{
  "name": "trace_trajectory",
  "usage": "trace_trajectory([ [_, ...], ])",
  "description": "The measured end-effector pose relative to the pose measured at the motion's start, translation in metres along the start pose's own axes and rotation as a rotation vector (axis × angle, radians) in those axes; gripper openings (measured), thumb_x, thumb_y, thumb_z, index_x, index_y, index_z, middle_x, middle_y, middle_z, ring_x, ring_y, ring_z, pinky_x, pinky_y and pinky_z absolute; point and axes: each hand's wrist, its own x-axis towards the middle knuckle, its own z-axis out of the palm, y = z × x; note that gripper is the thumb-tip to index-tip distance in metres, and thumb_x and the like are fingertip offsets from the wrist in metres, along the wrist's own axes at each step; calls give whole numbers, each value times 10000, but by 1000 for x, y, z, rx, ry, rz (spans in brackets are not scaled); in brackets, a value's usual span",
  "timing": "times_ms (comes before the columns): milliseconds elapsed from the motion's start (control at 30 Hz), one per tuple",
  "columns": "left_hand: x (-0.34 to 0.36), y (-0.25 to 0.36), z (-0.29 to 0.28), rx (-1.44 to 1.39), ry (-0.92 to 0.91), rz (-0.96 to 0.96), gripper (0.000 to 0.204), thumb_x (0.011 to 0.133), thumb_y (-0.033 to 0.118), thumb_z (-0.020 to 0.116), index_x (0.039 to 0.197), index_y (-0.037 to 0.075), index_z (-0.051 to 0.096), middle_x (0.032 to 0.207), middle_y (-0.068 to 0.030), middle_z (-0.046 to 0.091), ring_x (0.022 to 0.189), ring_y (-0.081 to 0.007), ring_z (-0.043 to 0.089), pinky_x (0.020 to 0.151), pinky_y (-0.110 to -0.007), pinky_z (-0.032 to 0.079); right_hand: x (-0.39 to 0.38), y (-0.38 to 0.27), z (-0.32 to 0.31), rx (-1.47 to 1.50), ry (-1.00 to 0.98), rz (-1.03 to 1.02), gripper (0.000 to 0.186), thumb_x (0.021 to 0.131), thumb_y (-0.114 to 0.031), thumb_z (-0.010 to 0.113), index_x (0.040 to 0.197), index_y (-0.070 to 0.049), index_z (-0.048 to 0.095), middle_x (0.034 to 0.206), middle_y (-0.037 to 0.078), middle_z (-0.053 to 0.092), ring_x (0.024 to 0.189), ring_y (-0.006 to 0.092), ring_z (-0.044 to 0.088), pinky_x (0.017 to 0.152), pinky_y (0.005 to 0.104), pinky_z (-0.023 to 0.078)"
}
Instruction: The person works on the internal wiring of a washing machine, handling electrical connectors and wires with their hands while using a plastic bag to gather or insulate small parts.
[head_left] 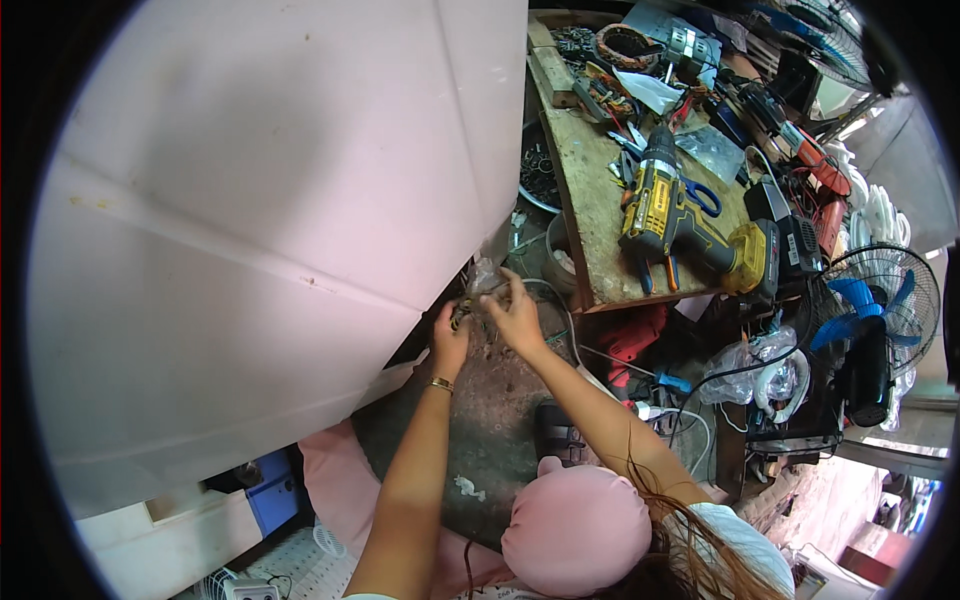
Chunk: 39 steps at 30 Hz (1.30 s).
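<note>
Low beside the edge of a large white panel (270,190), my two hands work close together. My left hand (450,338) is closed around a small yellow-and-black thing (460,316), whose kind I cannot make out. Right beside it, my right hand (516,322) has its fingers bent and brought together toward the left one. Whatever lies between those fingertips is too small to name. A piece of clear plastic (486,274) shows just beyond the fingers, at the panel's corner.
To the right stands a wooden workbench (590,215) bearing a yellow-black cordless drill (655,195), blue-handled scissors (702,197) and loose parts. A fan with blue blades (865,305) is farther right. Cables and a red power tool (633,343) lie below. A pink rounded thing (577,530) is near me.
</note>
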Motion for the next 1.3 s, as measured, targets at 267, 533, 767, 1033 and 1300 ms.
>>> trace_trajectory([
  [267,20,-31,6,-676,108,-76,325,960,6,533,1285,-10,541,1247,-110,609,1105,-222,603,936,-345,507,-9,-3,54,404,-65,-107,782,851,26,546,1524,3,147,1540,257,305,1363,337,426,1078,405,412],
  [533,74,-101,38,-619,15,-198,391,990,104,495,1369,5,499,1333,-122,584,1181,-251,570,1010,-341,454,18,-32,32,-59,-148,-373,801,831,-55,589,1505,68,173,1532,355,214,1420,530,212,1193,477,225],
  [767,131,-100,47,-104,127,-131,400,981,124,523,1359,-7,509,1347,-131,579,1218,-258,549,1035,-343,427,-14,-33,10,-68,-179,-438,697,858,-49,589,1487,12,295,1541,341,226,1441,485,234,1183,464,256],
  [1033,116,-89,128,-86,61,25,406,948,148,590,1303,-42,545,1268,-149,635,1152,-265,584,999,-349,443,-51,44,-78,-152,-155,-227,601,877,-51,587,1450,-81,407,1544,230,318,1411,410,357,1096,427,400],
  [1300,149,-68,78,-54,-6,-218,393,927,172,604,1274,-12,586,1272,-144,616,1156,-271,557,988,-360,429,-116,-47,-172,-222,-511,-363,517,883,-64,581,1389,-64,475,1418,195,495,1249,376,541,1049,426,445],
])
